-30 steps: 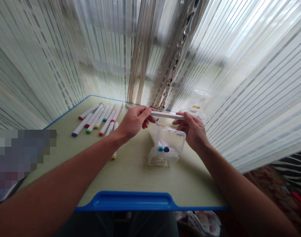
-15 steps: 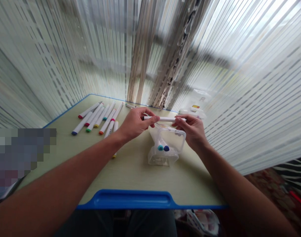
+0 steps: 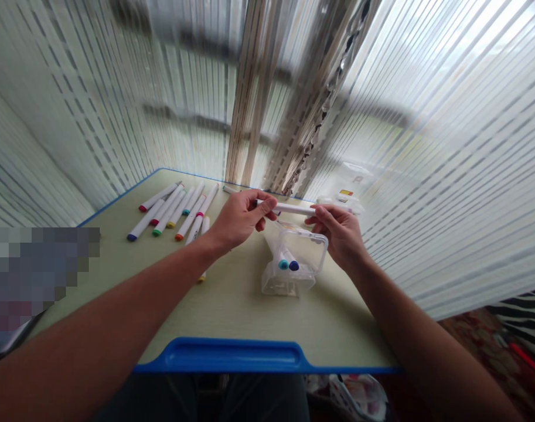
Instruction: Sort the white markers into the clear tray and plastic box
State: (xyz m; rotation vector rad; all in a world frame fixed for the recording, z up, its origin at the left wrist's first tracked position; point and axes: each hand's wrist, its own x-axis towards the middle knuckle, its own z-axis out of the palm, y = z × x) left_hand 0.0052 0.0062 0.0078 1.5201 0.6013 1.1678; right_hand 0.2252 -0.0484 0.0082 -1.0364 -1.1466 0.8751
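Between my two hands a white marker pen (image 3: 295, 208) lies level, held above the table. My left hand (image 3: 245, 218) pinches its dark-tipped left end; my right hand (image 3: 337, 225) grips the right end with thumb and fingers, hiding that tip. Just below is a clear plastic case (image 3: 309, 249) with its lid up. Inside it rest two markers, one with a teal end (image 3: 283, 264) and one with a dark blue end (image 3: 294, 265). Left of my left hand several white markers (image 3: 173, 210) with coloured ends lie loosely side by side.
The pale table (image 3: 232, 310) has a blue rim with a blue pen groove (image 3: 234, 354) at its front edge. Another clear container (image 3: 341, 202) stands behind my right hand. String curtains (image 3: 197, 88) hang close behind the table. A bag with items (image 3: 359, 395) sits below the front edge.
The marker in my hands has risen slightly, and its left end has tilted up a little. Both hands keep hold of it. The case and loose markers stay in place.
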